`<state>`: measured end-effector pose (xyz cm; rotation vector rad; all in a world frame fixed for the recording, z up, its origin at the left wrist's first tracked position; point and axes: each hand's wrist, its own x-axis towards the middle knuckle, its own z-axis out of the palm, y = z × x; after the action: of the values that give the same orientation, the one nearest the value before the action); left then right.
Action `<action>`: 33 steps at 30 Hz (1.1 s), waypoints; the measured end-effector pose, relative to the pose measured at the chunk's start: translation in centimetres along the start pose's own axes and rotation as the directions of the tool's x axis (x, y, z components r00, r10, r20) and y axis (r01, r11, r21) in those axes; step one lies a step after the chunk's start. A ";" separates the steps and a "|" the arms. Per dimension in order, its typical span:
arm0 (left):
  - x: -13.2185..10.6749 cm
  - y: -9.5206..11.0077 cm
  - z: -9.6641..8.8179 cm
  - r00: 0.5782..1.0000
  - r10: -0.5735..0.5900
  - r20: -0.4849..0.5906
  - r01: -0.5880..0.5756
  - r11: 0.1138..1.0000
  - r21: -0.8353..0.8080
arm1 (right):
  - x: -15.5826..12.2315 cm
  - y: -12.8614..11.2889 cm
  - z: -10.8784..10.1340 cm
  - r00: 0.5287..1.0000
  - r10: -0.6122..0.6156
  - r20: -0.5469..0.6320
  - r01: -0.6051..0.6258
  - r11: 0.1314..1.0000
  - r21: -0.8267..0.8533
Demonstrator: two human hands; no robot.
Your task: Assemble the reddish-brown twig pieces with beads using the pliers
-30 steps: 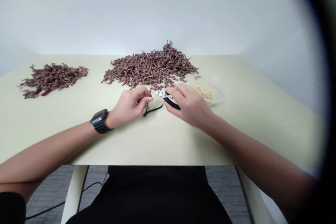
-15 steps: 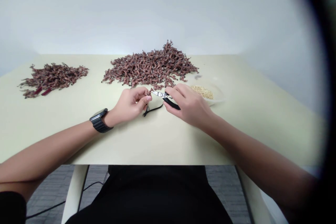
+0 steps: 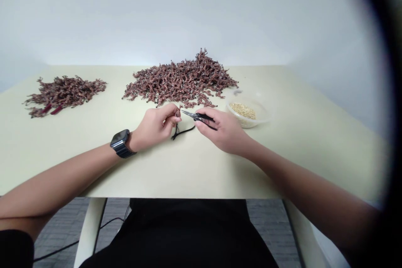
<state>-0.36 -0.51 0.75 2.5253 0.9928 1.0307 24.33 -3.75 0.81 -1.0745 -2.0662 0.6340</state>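
Observation:
My left hand (image 3: 155, 127) pinches a short black cord (image 3: 182, 132) near a small brownish knot or bead at its upper end, and the cord's end hangs down to the tabletop. My right hand (image 3: 224, 130) grips needle-nose pliers (image 3: 196, 114) with black handles and steel jaws. The pliers' tips reach close to my left fingertips. Whether the tips touch the small piece is hard to tell at this size.
A large heap of reddish-brown cord pieces (image 3: 180, 83) lies just beyond my hands, and a smaller heap (image 3: 64, 93) lies at the left. A clear bowl (image 3: 246, 111) of small gold pieces stands at the right on the pale table (image 3: 194, 171).
My right hand has moved slightly right and turned, bringing the pliers' handles higher in it and uncovering more of the bowl. My left hand has barely moved.

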 end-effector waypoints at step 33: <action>0.2 0.5 -0.3 0.997 -0.057 0.056 0.060 0.997 -0.057 | -0.2 0.6 -0.4 0.939 -0.345 0.011 0.269 0.712 -0.648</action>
<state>-0.24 -0.78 1.33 2.4483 1.0004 0.9553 24.98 -3.59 0.56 -1.0395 -2.3473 -0.3450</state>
